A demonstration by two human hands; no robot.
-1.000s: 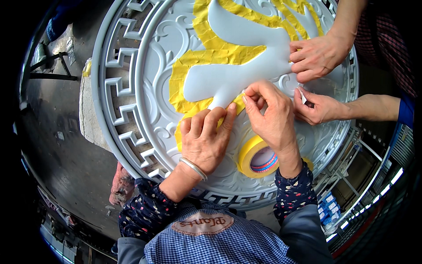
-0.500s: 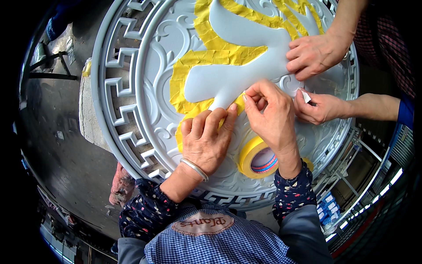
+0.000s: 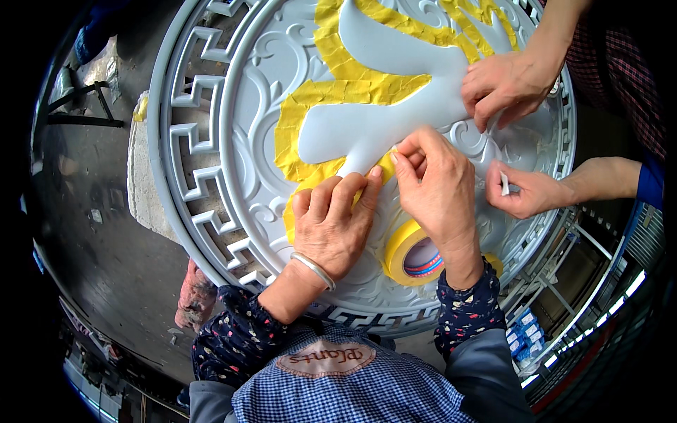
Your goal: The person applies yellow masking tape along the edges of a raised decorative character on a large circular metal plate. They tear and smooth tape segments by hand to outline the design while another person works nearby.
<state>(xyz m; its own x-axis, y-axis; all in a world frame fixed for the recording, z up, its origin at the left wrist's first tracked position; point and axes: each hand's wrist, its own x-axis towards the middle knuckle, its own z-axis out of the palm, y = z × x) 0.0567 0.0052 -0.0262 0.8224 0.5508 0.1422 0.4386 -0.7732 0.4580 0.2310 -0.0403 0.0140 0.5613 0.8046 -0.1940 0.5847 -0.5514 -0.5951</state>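
A large round grey panel (image 3: 247,151) with raised scrollwork and a pierced key-pattern rim lies before me. Crinkled yellow masking tape (image 3: 296,134) borders its smooth raised shape (image 3: 360,130). My left hand (image 3: 331,225) rests on the panel with bent fingers closed together, thumb and fingertips pressing the tape strip at the shape's lower edge. Just to the right, my right hand (image 3: 441,187) pinches the strip's end between thumb and forefinger. Below it a yellow tape roll (image 3: 400,248) lies on the panel, partly behind my right wrist.
At the right, another person's upper hand (image 3: 511,84) touches the panel, while their lower hand (image 3: 525,192) holds a small white piece with clear film. A pale slab (image 3: 144,180) and pink cloth (image 3: 195,296) sit at left; a metal frame (image 3: 564,261) and blue packs (image 3: 525,333) at lower right.
The other person's lower hand has moved down and right with the white piece, and their upper hand's fingers have shifted. My hands stay nearly in place on the tape.
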